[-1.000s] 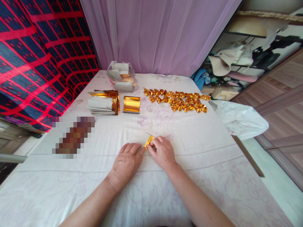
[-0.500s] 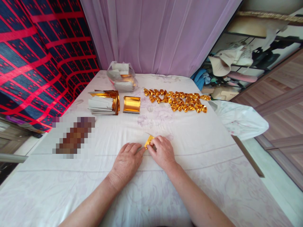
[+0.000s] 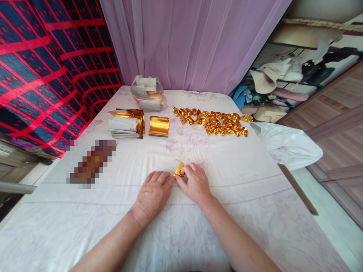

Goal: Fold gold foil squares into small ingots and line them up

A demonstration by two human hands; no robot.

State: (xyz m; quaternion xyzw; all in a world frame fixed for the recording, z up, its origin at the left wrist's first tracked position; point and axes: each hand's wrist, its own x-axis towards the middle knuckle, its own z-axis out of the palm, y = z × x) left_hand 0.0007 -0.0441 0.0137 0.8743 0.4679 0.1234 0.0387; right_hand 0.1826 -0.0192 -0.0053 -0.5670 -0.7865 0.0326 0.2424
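Observation:
A small folded piece of gold foil paper [image 3: 179,169] lies on the cloth between my hands, one thin pale edge sticking up at its top. My right hand [image 3: 195,183] is closed on its right side, thumb below and bent fingers above. My left hand [image 3: 154,190] rests palm down on the cloth, thumb and index finger at the paper's lower left corner; their exact grip is partly hidden. Farther off are a flat stack of gold foil sheets [image 3: 159,126] and a larger fanned stack of foil paper [image 3: 123,125] with white backs. Several folded gold foil pieces [image 3: 215,120] lie in rows.
A clear plastic bag [image 3: 147,92] of more paper stands at the table's back, before a purple curtain [image 3: 181,45]. A pixelated patch [image 3: 92,164] covers something at the left. Shelves with a cap [image 3: 263,77] and a white bag [image 3: 292,145] are at the right.
The right fingers have shifted slightly on the gold foil paper, and its visible part looks a little more curled over. My left hand stays in place. The view has tilted a little.

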